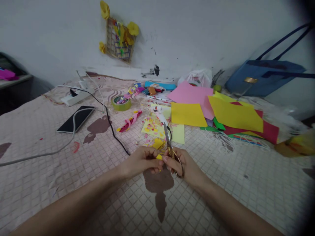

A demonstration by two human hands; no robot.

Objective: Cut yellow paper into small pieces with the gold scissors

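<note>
My left hand (142, 160) pinches a small piece of yellow paper (159, 157) just above the tablecloth. My right hand (184, 164) is closed around a pair of scissors (168, 137) with gold handles, their blades pointing away from me. The right thumb and fingertip meet the same yellow piece. Beyond the hands, yellow scraps (157, 143) and pink and yellow snippets lie on a pale yellow sheet (178, 132). A white glue gun (159, 113) rests on that sheet, partly behind the scissor tips.
Yellow sheets (189, 114) and a pink sheet (190, 95) spread at the back right, near white string (225, 141) and a blue bag (268, 77). Leftward are a tape roll (121, 104), a phone (76, 119), a power strip (77, 95) and a black cord (112, 126).
</note>
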